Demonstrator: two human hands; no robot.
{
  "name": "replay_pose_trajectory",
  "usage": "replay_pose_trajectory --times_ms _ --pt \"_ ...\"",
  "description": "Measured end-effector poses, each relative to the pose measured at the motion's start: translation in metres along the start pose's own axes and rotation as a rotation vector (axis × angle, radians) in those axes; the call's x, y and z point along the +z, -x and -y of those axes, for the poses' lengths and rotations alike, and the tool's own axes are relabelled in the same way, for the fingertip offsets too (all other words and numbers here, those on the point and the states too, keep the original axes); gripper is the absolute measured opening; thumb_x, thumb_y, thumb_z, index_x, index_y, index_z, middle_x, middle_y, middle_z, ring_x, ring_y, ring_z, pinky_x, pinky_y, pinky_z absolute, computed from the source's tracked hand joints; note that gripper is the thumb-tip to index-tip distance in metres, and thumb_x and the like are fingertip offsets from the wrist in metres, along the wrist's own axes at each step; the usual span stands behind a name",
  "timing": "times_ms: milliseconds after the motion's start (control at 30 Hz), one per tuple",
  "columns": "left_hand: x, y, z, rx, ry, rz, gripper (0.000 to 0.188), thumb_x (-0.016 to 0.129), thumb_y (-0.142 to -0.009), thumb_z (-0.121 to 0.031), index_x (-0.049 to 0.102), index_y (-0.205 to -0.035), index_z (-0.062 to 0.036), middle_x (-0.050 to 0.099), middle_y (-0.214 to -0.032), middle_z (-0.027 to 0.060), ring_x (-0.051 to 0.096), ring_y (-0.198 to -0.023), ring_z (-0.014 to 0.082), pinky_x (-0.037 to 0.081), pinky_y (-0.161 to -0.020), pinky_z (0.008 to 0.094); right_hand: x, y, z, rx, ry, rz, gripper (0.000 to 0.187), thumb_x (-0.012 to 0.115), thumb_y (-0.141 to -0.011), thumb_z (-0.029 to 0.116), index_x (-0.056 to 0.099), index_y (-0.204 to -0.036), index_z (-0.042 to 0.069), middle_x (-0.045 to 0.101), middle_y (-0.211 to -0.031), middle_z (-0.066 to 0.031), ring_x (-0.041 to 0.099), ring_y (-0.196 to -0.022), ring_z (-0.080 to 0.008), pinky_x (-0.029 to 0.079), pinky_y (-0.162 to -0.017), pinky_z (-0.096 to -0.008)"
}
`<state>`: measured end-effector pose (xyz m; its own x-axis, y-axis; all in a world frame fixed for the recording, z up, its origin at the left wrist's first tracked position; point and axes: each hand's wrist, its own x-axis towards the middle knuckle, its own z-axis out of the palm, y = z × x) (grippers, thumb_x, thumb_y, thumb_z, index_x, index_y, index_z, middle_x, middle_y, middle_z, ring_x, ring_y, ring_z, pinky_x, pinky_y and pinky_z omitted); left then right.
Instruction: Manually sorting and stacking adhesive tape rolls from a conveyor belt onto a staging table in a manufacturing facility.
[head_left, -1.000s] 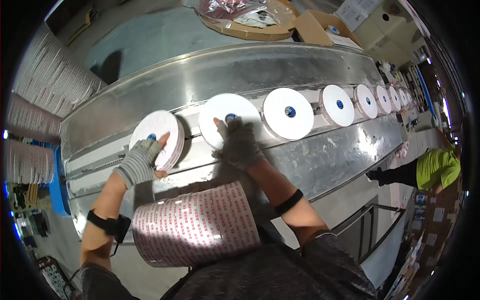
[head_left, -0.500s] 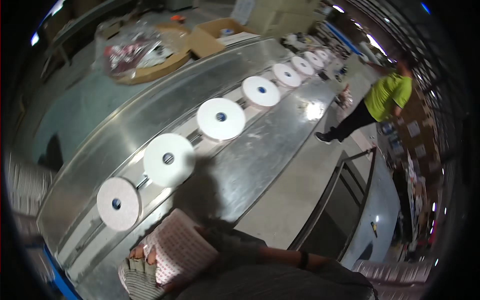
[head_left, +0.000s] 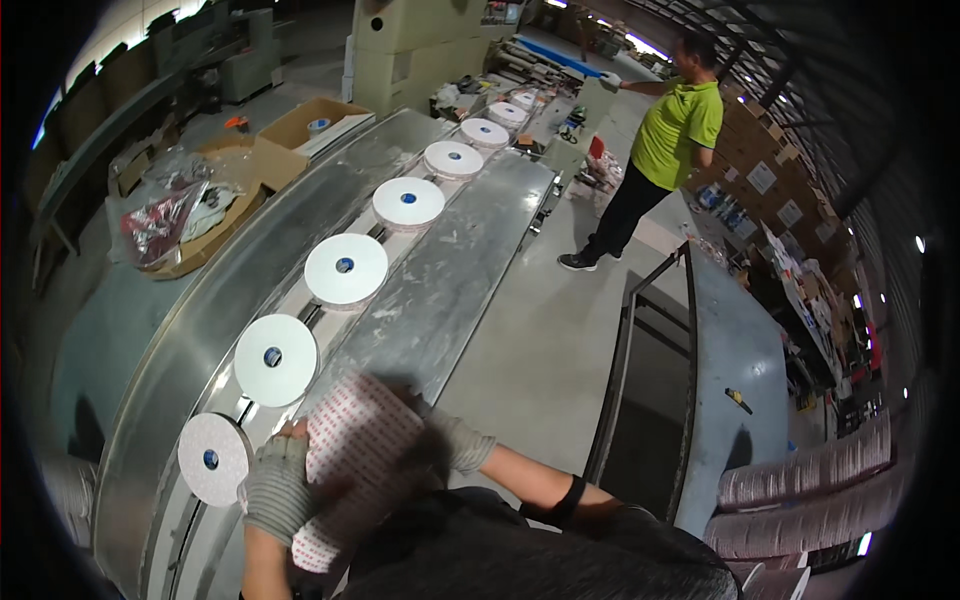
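Observation:
Against my body I hold a broad white roll [head_left: 365, 430] with red print over its outer surface, blurred at its lower part. My left hand [head_left: 278, 488], in a grey striped knit glove with bare fingertips, grips the roll's left side. My right hand [head_left: 455, 442], also gloved, is at its right side; shadow hides most of those fingers. Just left of my left hand lies a flat tape roll [head_left: 215, 462] with a blue-lined core hole. Beyond it another white tape roll [head_left: 277, 362] lies on the metal table [head_left: 440, 285], and several more form a row leading away.
A person in a yellow-green shirt [head_left: 672, 135] stands beyond the table to the right. A dark metal frame [head_left: 612, 400] and a blue-grey tabletop [head_left: 745, 340] with a small yellow tool [head_left: 738, 402] are on my right. Open cardboard boxes [head_left: 280, 150] stand behind the table.
My view has swung, so the row of rolls sits further left and lower. The printed roll is more upright, and my right gloved hand now shows at its right side.

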<state>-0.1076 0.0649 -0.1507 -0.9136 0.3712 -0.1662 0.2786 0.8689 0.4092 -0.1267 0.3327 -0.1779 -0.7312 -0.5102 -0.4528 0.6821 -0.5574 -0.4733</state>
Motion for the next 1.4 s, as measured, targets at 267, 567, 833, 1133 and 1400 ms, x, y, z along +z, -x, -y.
replay_pose_trajectory --times_ms 267,567,833,1133,1400 --pt "-0.01 0.001 -0.032 -0.132 -0.116 0.008 0.114 0.089 -0.055 -0.043 0.032 -0.142 0.0027 0.046 -0.138 0.0269 0.049 -0.123 0.0407 0.039 -0.103 0.046 -0.045 -0.024 -0.012 -0.46 1.204 0.208 0.094 0.076 -0.078 0.025 0.02 -0.151 0.001 0.03 -0.15 -0.0151 0.025 -0.14 -0.0262 0.019 -0.117 -0.0378" --pt "0.01 0.013 -0.034 0.085 -0.19 -0.059 0.1 0.081 -0.061 -0.045 0.038 -0.14 -0.0004 0.046 -0.135 0.0231 0.044 -0.125 0.0386 0.035 -0.106 0.0472 -0.054 -0.062 0.033 -0.375 0.99 -0.127 0.059 0.078 -0.079 0.017 0.055 -0.13 0.0 0.064 -0.119 -0.0116 0.059 -0.111 -0.0191 0.048 -0.095 -0.0342" --pt "-0.012 0.018 -0.044 0.13 -0.004 -0.189 0.107 0.088 -0.054 -0.046 0.041 -0.139 -0.0009 0.053 -0.128 0.0209 0.052 -0.116 0.0383 0.04 -0.1 0.047 0.024 -0.031 0.063 -0.178 0.892 -0.254 0.062 0.074 -0.074 0.01 0.052 -0.131 0.001 0.064 -0.119 -0.0119 0.059 -0.11 -0.0208 0.048 -0.095 -0.0343" --pt "-0.068 -0.057 -0.048 0.116 0.58 -0.311 0.124 0.09 -0.055 -0.035 0.021 -0.152 -0.0026 0.048 -0.138 0.0269 0.047 -0.129 0.0388 0.039 -0.106 0.0435 0.005 -0.064 0.016 -0.938 0.819 -0.298 0.04 0.062 -0.088 0.033 0.061 -0.113 0.002 0.064 -0.099 -0.0172 0.06 -0.092 -0.0315 0.048 -0.083 -0.0455" --pt "-0.043 -0.075 -0.059 0.034 1.394 -0.444 0.108 0.087 -0.055 -0.024 0.033 -0.146 -0.0036 0.056 -0.131 0.013 0.055 -0.121 0.0232 0.045 -0.1 0.0341 0.092 -0.024 0.025 -0.641 0.357 -0.133 0.069 0.071 -0.087 0.017 0.034 -0.143 0.002 0.054 -0.121 -0.0074 0.053 -0.109 -0.0146 0.048 -0.089 -0.032"
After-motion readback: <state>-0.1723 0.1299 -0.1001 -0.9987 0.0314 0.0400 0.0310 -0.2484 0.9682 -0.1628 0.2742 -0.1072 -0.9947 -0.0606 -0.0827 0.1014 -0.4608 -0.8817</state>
